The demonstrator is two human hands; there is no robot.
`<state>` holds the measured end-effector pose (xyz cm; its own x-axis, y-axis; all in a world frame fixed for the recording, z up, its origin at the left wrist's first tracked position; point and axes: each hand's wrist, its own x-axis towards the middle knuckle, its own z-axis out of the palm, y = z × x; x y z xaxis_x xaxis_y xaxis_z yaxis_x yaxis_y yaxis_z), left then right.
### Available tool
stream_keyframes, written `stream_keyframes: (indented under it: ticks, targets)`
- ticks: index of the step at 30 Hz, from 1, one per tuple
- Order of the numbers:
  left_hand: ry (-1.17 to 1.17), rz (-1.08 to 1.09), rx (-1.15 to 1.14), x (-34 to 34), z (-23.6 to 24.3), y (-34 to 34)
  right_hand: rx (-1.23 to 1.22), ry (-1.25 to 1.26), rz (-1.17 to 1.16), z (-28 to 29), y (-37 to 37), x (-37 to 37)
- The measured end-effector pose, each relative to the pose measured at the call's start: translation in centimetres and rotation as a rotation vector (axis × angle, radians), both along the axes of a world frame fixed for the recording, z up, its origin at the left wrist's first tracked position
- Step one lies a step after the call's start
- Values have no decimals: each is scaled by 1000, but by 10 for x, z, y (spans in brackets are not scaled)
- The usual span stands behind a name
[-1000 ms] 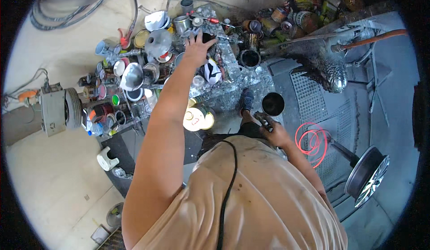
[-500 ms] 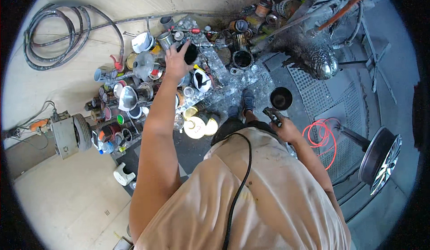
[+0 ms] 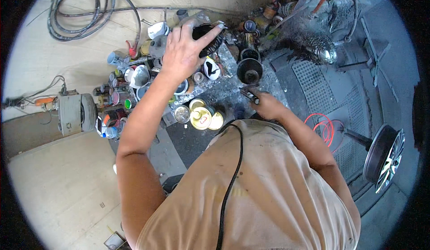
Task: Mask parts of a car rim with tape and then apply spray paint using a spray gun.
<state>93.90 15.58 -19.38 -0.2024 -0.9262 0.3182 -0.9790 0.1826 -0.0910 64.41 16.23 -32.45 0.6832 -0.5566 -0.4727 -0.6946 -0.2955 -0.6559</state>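
My left hand [image 3: 182, 53] reaches over the crowded bench with thumb and fingers spread round the rim of a black, ridged round lid [image 3: 208, 38]. My right hand [image 3: 270, 106] is closed round the dark metal handle of what looks like a spray gun [image 3: 250, 95]. Just beyond that handle is its round dark cup [image 3: 249, 72], open at the top, with a dark inside. A white container with a black patch [image 3: 212, 69] stands below the lid. The palm side of my left hand is hidden.
Paint cans and cups crowd the bench [image 3: 228, 59]; several gold-coloured tins [image 3: 200, 117] stand at its near side. A coiled hose [image 3: 85, 10] hangs on the left wall. At right are a red coiled air line [image 3: 329, 127] and a wheel rim [image 3: 384, 158] on a stand.
My left hand has risen nearer to me with the black lid, lifting it off the bench area. My right hand has moved left and away from my body with the spray gun and cup.
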Motion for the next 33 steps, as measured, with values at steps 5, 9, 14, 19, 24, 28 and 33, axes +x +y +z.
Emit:
stream_keyframes:
  ticks: [5, 9, 14, 19, 24, 28, 33]
  targets:
    - [-176, -18, -77, -33, 57, 25, -65, -104, 130, 25, -6, 17]
    - [-247, -19, -128, -65, 84, 37, -112, -201, 149, 47, -11, 7]
    - [-311, 10, -172, -102, 95, 42, -77, -224, 208, 73, -17, -22]
    - [-345, 25, -158, -139, 99, 42, -20, -291, 211, 75, -18, -46]
    - [-412, 12, -182, -161, 100, 42, 14, -327, 221, 75, -16, -62]
    - [-396, -10, -214, -172, 100, 42, 34, -278, 235, 87, -17, -71]
    - [-430, -18, -214, -181, 105, 41, 42, -273, 225, 84, -20, -78]
